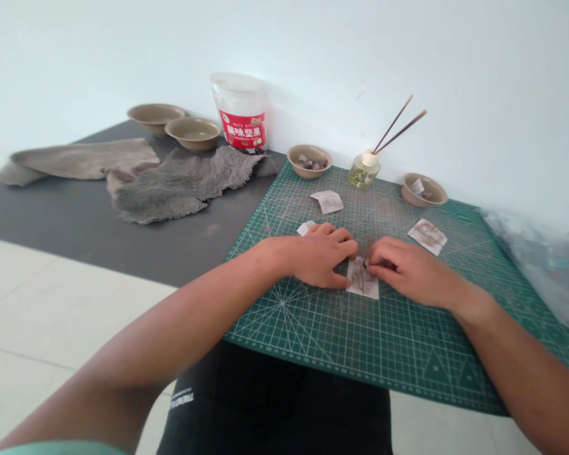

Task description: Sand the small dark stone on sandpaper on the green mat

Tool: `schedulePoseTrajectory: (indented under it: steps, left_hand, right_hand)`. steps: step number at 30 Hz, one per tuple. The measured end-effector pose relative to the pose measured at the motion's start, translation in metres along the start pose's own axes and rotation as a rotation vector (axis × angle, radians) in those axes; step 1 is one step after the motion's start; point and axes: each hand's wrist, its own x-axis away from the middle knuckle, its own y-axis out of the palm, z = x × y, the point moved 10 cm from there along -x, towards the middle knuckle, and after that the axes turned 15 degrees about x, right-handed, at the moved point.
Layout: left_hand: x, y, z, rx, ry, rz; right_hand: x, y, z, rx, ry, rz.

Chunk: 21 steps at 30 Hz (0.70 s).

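Note:
Both my hands rest on a green cutting mat [389, 328]. My left hand [320, 254] and my right hand [408, 268] pinch the top edge of a small white packet [363, 281] with a brownish print, which lies flat on the mat between them. A scrap of white paper [306, 227] peeks out from behind my left hand. Two more small packets lie on the mat: one folded [328, 201] behind my hands, one printed [427, 236] to the right.
At the mat's far edge stand a tan bowl of small stones [309, 160], a reed diffuser bottle [364, 169] and another tan bowl [423, 190]. Further left are a red-labelled plastic jar [241, 114], two empty bowls [192, 133], grey cloths [180, 183]. A plastic bag [540, 265] lies right.

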Motion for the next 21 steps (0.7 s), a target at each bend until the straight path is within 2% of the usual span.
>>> schedulePoseTrajectory:
  steps: [4, 6, 9, 11, 15, 17, 19, 21]
  left_hand:
    - [0.000, 0.001, 0.002, 0.008, 0.015, -0.014]
    - [0.000, 0.001, 0.002, 0.006, 0.010, -0.013]
    - [0.000, 0.000, 0.001, 0.006, -0.005, -0.010]
    - [0.000, 0.000, 0.001, 0.008, -0.004, -0.015]
    - [0.000, 0.001, 0.002, 0.014, 0.011, -0.018]
    - [0.000, 0.001, 0.001, 0.012, 0.010, -0.010]
    - [0.000, 0.001, -0.001, 0.009, 0.007, -0.001]
    - [0.000, 0.001, -0.002, 0.010, 0.006, -0.003]
  right_hand:
    - [0.004, 0.009, -0.012, -0.091, -0.088, -0.098]
    - [0.004, 0.008, -0.015, -0.083, -0.091, -0.065]
    - [0.004, 0.001, -0.003, 0.012, 0.000, 0.013]
    - [0.005, 0.000, 0.003, 0.025, 0.020, -0.009]
    - [0.009, 0.009, -0.015, -0.057, -0.104, -0.107]
    - [0.007, 0.007, -0.019, -0.044, -0.114, -0.063]
    - [0.005, 0.002, -0.013, 0.002, -0.055, 0.000]
    - [0.005, 0.001, -0.005, 0.025, -0.001, 0.004]
